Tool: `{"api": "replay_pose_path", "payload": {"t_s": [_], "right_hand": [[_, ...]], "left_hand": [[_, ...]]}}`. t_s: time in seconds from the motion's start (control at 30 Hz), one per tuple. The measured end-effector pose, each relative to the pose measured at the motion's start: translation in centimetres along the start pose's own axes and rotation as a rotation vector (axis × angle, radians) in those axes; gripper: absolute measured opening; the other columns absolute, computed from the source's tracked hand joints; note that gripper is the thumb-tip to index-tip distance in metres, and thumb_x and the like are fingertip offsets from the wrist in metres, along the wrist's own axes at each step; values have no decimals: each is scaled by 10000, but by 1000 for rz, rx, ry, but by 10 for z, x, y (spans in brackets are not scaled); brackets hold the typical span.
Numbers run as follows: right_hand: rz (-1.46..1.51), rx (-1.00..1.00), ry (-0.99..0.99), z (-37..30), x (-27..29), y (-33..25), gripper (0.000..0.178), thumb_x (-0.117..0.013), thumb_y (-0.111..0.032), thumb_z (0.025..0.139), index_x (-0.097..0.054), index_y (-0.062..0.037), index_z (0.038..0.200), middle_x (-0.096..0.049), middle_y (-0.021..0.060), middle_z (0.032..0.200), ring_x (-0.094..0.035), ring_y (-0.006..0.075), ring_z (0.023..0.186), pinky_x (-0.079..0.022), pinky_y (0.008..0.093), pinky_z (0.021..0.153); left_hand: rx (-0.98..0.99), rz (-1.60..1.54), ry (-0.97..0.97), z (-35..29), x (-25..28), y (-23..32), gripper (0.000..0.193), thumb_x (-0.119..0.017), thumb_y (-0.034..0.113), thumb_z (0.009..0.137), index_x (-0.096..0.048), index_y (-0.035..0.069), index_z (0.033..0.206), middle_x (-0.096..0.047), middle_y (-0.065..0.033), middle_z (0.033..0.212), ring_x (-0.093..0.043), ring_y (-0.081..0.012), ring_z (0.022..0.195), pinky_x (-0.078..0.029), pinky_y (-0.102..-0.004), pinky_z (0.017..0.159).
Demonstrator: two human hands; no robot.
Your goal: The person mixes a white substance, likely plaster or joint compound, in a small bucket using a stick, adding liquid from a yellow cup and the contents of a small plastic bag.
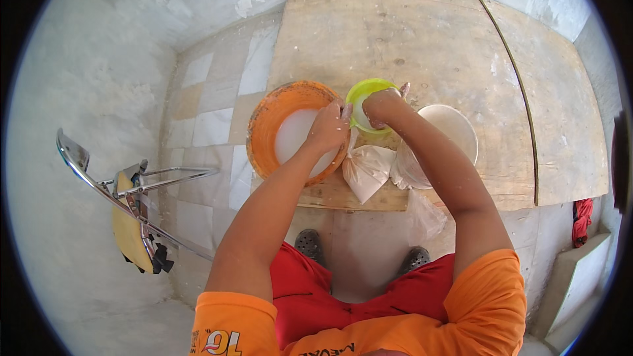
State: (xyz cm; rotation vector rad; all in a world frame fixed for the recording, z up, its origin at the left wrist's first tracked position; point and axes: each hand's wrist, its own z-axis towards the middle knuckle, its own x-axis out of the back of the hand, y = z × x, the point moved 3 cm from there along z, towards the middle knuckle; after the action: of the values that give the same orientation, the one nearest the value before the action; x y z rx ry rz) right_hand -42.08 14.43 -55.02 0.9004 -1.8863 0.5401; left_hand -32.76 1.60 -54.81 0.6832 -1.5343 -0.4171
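My left hand (328, 130) reaches over the right rim of an orange bucket (265, 137) holding whitish liquid (294, 137). Its fingers, smeared white, close on the near-left edge of a lime-green bowl (364, 86). My right hand (382, 108) dips into that bowl, where some white material shows; most of its fingers are hidden, and one whitened digit sticks up at the right rim. Just below the bowl lies a clear plastic bag of white powder (366, 170). A white bucket (467, 130) stands to the right, partly covered by my right forearm.
Everything stands on a plywood sheet (422, 39), with a dark seam on its right. Another thin plastic bag (426, 216) hangs at its near edge. A folding chair (128, 217) lies on the tiled floor (214, 125) at left. A red cloth (582, 222) is at far right.
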Motion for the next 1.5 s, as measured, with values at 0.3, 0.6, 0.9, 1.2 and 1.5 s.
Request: {"api": "replay_pose_path", "payload": {"t_s": [0.3, 0.6, 0.9, 1.2, 1.5], "right_hand": [[209, 143, 365, -3, -26, 16, 178, -723, -16, 764, -730, -30, 941, -740, 195, 1038, -723, 388, 1009, -579, 488, 838], [326, 158, 700, -53, 43, 16, 300, -587, 72, 806, -731, -25, 1051, -715, 201, 1061, -681, 404, 1004, -518, 520, 903], [171, 205, 1090, -102, 107, -7, 326, -600, 9, 835, -737, -44, 1126, -721, 153, 1071, -685, 325, 1034, -500, 438, 883], [213, 361, 913, -57, 68, -47, 343, -636, -21, 855, -722, -48, 1186, -696, 173, 1203, -673, 335, 1136, -527, 446, 985], [69, 472, 806, 11, 14, -105, 192, -688, -68, 834, -762, -19, 1004, -680, 257, 1177, -644, 394, 1164, -522, 459, 994]], "left_hand": [[-9, -85, 57, 0, -3, 2, 361, -548, 292, 1084, -588, -35, 936, -634, -270, 831, -616, -416, 783, -470, -495, 751], [-19, -108, 122, 8, 26, -6, 342, -554, 303, 1095, -601, 2, 940, -578, -115, 692, -574, -195, 612, -464, -387, 596], [223, -251, 116, -42, 137, 56, 348, -586, 365, 1078, -585, 39, 955, -543, -35, 675, -537, -127, 537, -446, -310, 473], [474, 100, 42, -72, 168, -11, 377, -699, 379, 992, -599, 15, 978, -646, -97, 727, -627, -185, 598, -512, -354, 560], [450, 376, 28, -68, 97, -92, 381, -752, 374, 923, -624, 31, 1032, -720, -170, 895, -716, -298, 787, -555, -447, 762]]}}
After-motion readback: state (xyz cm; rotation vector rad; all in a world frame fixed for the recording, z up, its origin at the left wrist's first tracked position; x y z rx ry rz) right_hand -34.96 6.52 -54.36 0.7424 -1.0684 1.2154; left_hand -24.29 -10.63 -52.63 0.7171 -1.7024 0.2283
